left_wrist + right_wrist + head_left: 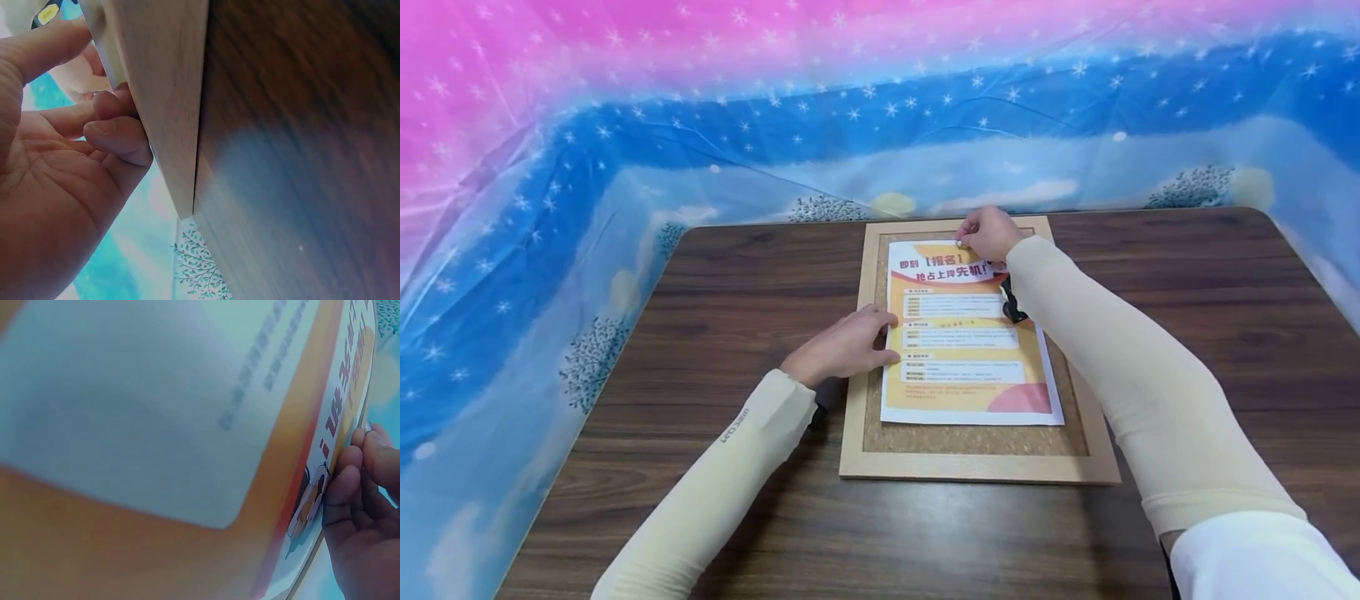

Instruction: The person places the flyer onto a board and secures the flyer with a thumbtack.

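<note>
A printed poster (951,400) in yellow, white and red lies on a wood-framed cork board (977,467). At the poster's top edge, my right hand (992,235) pinches a small white pushpin (367,427) between thumb and fingertip. The other right fingers are bent against the poster's upper part in the right wrist view. My left hand (853,342) rests at the poster's left edge, thumb and index finger spread apart on it. In the left wrist view, its remaining fingers lie loosely bent against the side of the board's frame (165,94).
The board lies on a dark wood-grain table (737,292), near its far edge. Behind and to the left hangs a pink and blue cloth (820,108) with snowflakes. A black wrist device (1011,302) under the right wrist overlaps the poster.
</note>
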Demonstrator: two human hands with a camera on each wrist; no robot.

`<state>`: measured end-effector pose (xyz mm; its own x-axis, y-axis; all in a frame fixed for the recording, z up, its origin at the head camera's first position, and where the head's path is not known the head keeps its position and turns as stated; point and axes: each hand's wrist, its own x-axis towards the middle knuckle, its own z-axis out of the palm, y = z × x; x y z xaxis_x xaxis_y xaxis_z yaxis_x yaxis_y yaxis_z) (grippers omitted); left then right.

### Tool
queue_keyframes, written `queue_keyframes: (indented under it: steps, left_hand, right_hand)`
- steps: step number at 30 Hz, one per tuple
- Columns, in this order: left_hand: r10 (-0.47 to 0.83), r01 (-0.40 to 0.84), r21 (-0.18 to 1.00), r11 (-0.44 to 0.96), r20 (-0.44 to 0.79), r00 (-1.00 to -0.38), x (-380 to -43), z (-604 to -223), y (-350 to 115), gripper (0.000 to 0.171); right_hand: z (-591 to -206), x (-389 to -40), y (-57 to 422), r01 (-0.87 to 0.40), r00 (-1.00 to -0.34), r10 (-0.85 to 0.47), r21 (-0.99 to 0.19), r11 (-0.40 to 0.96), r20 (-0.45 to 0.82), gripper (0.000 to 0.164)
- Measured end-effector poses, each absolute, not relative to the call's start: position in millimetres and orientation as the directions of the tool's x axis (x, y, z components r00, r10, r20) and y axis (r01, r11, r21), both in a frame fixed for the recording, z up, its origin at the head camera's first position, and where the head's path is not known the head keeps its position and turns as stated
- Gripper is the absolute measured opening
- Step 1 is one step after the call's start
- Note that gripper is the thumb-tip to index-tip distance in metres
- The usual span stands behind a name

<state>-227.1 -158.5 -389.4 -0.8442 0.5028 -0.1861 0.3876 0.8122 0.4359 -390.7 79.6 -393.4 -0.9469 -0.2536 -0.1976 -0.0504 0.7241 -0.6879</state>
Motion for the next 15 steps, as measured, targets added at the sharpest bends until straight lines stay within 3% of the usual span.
queue_keyframes:
  steps: [15]
  left_hand:
    - [0.503, 0.386, 0.45, 0.805, -0.174, -0.847, -227.3, -391.1, -161.8, 0.05]
  right_hand:
    - [-385.1, -388.3, 70.5, 0.055, -0.958, -0.158, -0.69, 0.722, -0.241, 0.017]
